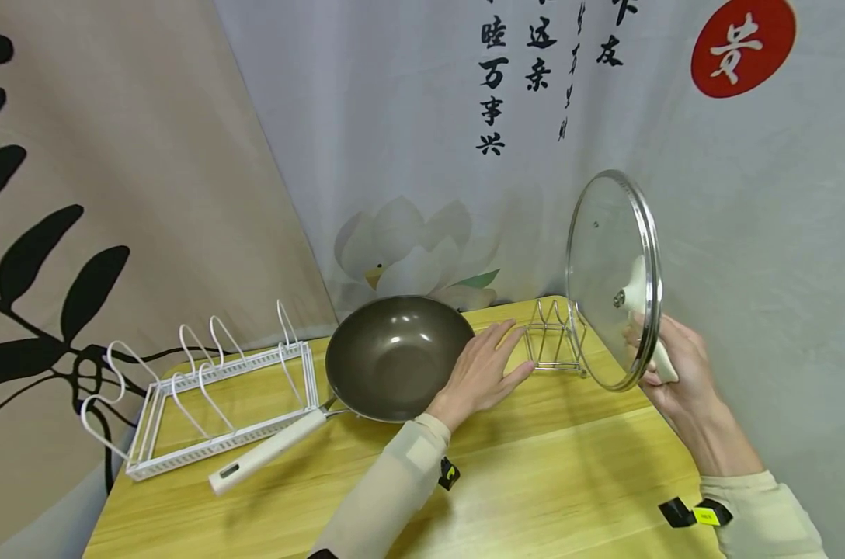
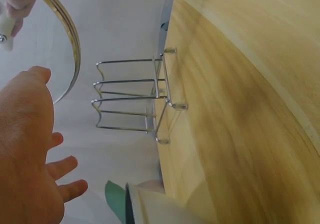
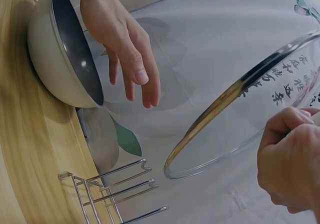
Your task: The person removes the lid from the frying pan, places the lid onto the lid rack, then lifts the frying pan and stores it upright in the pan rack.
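Head view shows the right hand (image 1: 684, 373) gripping the glass lid (image 1: 607, 260) by its white handle (image 1: 664, 362) with curled fingers, the disc held near-upright just to their left. Farther left sits the metal wire rack (image 1: 555, 327), apparently nearer the left hand (image 1: 481, 373), whose outstretched fingers hold nothing.

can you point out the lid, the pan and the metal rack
Lid (image 1: 607, 268): head view, on its glass.
Pan (image 1: 400, 365): head view, inside its bowl.
Metal rack (image 2: 131, 99): left wrist view, on one of its wires.
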Available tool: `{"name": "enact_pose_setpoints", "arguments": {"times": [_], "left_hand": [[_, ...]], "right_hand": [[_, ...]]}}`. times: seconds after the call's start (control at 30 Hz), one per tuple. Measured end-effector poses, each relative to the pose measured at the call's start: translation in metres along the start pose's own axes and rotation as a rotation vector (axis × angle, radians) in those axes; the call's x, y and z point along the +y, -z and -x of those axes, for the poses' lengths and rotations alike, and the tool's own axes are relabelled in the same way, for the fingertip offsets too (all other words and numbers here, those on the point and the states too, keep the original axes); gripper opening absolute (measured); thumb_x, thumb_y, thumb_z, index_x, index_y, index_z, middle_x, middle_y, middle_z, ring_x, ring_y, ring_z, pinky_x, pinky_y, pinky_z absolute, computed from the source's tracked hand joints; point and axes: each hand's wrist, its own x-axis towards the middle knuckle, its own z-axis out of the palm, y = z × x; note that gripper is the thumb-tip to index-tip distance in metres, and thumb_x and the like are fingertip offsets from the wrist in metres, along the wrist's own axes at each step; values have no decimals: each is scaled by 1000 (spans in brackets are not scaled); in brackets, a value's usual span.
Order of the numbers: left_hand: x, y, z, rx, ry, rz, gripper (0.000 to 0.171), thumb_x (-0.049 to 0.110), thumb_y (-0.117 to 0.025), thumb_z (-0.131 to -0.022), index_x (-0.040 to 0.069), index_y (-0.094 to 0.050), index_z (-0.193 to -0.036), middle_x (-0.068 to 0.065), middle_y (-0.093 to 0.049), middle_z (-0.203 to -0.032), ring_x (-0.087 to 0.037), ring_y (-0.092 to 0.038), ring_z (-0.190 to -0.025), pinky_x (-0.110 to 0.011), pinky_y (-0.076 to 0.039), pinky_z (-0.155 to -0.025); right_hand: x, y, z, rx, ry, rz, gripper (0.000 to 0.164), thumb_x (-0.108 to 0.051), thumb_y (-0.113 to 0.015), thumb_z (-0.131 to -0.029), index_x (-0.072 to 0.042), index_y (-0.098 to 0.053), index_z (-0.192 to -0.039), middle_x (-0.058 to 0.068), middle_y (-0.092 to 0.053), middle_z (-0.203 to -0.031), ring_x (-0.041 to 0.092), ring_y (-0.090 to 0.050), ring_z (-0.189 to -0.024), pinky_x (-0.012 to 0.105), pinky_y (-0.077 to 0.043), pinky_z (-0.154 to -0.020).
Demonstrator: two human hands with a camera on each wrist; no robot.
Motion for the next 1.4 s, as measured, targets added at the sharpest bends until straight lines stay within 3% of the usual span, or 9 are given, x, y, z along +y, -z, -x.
{"name": "enact_pose_setpoints", "arguments": {"times": [0.13, 0.3, 0.43, 0.67, 0.9, 1.17, 1.4], "left_hand": [[2, -5, -4, 8, -1, 13, 66, 62, -37, -107, 27, -31, -162, 0, -33, -170, -28, -38, -155, -50, -39, -124], [7, -13, -11, 4, -9, 45, 66, 62, -36, -107, 27, -31, -163, -1, -34, -169, -28, -37, -155, -49, -38, -125], [13, -19, -17, 8, -24, 58, 65, 61, -36, -107, 27, -31, -162, 0, -35, -168, -27, -39, -155, -49, -41, -123], [18, -20, -25, -3, -17, 49, 64, 58, -40, -107, 25, -33, -162, 0, -34, -169, -25, -38, -155, -49, -42, -122], [20, -22, -34, -33, 0, 58, 62, 59, -37, -108, 27, -35, -161, 1, -34, -170, -25, -39, -155, -48, -43, -122], [20, -27, -41, -55, 9, 55, 61, 57, -40, -108, 25, -36, -160, -1, -35, -169, -24, -39, -155, -48, -43, -121], [19, -32, -45, -55, 6, 50, 61, 52, -45, -108, 24, -34, -160, -3, -34, -170, -25, -41, -154, -47, -44, -121]], "right_hand": [[-1, 2, -2, -32, 9, -6, 33, -4, -29, -112, 6, -61, -118, 10, -67, -79, 16, -25, -54, 24, -12, -39], [-3, 5, -3, 16, 2, 37, 28, -6, -34, -112, 1, -60, -111, 10, -69, -83, 13, -52, -52, 23, -16, -39], [-4, 7, -3, 38, -6, 54, 27, -6, -34, -112, 0, -61, -111, 10, -69, -84, 14, -58, -53, 22, -19, -38], [-4, 11, -4, 86, -4, 117, 27, -7, -39, -112, -1, -64, -107, 8, -68, -82, 12, -53, -51, 22, -20, -39], [-3, 12, -4, 132, -7, 157, 25, -11, -43, -111, -2, -67, -113, 6, -68, -84, 10, -50, -51, 18, -28, -36], [-3, 13, -8, 97, -8, 159, 28, -12, -41, -112, -2, -66, -115, 5, -66, -84, 11, -35, -53, 20, -21, -39], [-4, 14, -11, 142, -16, 194, 26, -10, -42, -111, -3, -66, -115, 5, -66, -83, 10, -36, -52, 19, -24, -37]]}}
